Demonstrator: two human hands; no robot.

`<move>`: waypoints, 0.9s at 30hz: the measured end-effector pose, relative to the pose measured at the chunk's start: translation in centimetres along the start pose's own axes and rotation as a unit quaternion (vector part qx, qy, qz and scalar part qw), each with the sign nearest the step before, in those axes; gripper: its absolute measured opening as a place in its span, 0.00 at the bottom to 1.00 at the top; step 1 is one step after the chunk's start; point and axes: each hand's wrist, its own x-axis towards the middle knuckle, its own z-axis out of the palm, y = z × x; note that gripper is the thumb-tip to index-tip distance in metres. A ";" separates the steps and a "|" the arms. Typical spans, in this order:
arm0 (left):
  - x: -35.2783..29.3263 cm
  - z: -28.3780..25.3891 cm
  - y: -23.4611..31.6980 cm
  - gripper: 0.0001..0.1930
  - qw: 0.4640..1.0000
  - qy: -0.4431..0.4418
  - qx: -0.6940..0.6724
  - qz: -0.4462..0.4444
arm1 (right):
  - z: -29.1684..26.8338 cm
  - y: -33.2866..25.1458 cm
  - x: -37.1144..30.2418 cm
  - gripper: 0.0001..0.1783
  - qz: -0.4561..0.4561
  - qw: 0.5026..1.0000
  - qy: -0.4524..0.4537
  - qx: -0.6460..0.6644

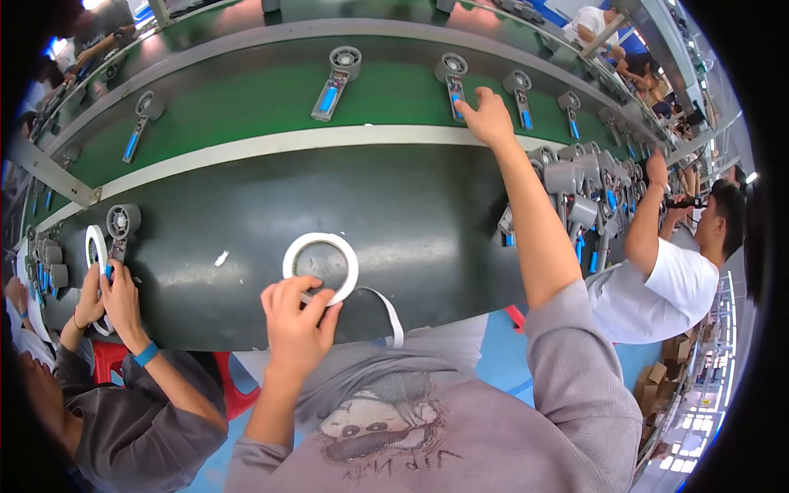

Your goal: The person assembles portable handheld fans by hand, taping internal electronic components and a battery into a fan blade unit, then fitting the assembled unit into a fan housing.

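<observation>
White tape roll (352,261), head view: the roll is held at the lower centre of the frame, above the dark table (214,189), its lower rim clamped between the thumb and fingers of the left hand (297,316). A loose strip of tape (390,311) is seen curving down at its right. The right hand (486,117) is extended to the upper centre-right, thumb and fingers apart, at a grey handheld fan (453,85) on the green belt (246,111); whether contact is made cannot be told. Further fans are spaced along the belt, and a heap of grey fans (575,177) is piled at right. At lower left, a second tape roll (96,244) is shown beside a co-worker's hands (119,300).
</observation>
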 end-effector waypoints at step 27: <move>0.1 0.6 1.3 0.14 0.998 -0.052 0.004 0.026 | -8.3 -7.9 -23.0 0.13 0.010 0.980 -0.044 0.196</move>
